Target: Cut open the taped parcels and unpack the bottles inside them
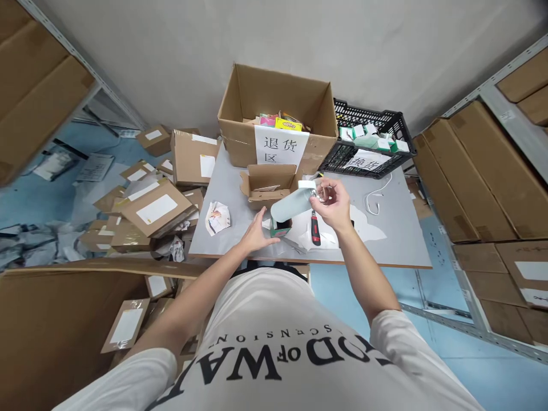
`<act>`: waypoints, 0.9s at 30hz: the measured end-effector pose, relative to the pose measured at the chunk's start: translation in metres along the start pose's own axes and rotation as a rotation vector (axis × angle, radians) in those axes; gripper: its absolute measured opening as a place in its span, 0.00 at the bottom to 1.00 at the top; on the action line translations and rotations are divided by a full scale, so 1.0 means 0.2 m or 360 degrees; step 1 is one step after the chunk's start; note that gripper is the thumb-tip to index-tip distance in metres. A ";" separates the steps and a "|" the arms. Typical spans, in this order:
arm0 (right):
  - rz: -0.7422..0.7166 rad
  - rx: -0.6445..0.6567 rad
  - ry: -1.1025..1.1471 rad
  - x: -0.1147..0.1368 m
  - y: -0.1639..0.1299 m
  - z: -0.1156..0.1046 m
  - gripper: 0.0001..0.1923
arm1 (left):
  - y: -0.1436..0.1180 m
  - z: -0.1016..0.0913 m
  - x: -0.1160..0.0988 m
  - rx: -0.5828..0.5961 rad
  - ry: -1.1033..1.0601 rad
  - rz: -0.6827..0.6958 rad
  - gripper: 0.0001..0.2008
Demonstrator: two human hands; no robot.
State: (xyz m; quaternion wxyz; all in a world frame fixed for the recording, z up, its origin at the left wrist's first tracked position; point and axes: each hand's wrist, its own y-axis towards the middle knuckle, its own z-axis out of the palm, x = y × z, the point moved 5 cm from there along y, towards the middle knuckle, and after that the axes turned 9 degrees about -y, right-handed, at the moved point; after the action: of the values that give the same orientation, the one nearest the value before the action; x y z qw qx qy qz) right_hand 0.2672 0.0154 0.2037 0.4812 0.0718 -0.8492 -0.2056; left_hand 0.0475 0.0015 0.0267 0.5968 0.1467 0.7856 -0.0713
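Observation:
My right hand (336,202) is closed around the cap end of a pale, frosted water bottle (291,205) with a white cap. The bottle is tilted, its base low over a small green box (280,228). My left hand (256,233) sits just left of that box, fingers and thumb spread; whether it touches the box I cannot tell. A red and black utility knife (315,229) lies on white paper to the right of the green box. Behind the bottle is an open small cardboard box (270,185).
A large cardboard box (240,140) with a paper sign stands at the back of the table (398,228), beside a black crate (396,123) of small white-green boxes. A white cable (374,201) and a crumpled wrapper (217,218) lie on the tabletop. Parcels (156,208) pile up left.

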 end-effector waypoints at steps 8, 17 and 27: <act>-0.0025 0.0071 -0.0121 -0.06 -0.09 0.08 0.16 | 0.12 0.09 0.07 0.0082 0.0081 0.0033 0.57; -0.0203 0.0385 -0.0290 -0.05 -0.09 0.08 0.15 | 0.12 0.09 0.11 0.0096 -0.0064 0.0061 0.52; -0.0351 0.0466 -0.0494 0.03 -0.09 0.15 0.20 | 0.12 0.08 0.09 0.0114 -0.0066 0.0061 0.51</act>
State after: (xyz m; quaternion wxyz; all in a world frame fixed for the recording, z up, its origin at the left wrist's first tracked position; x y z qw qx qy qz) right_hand 0.2365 0.0056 0.1868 0.3040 0.2006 -0.9207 -0.1400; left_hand 0.0645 0.0225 0.0063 0.6086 0.1815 0.7671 -0.0908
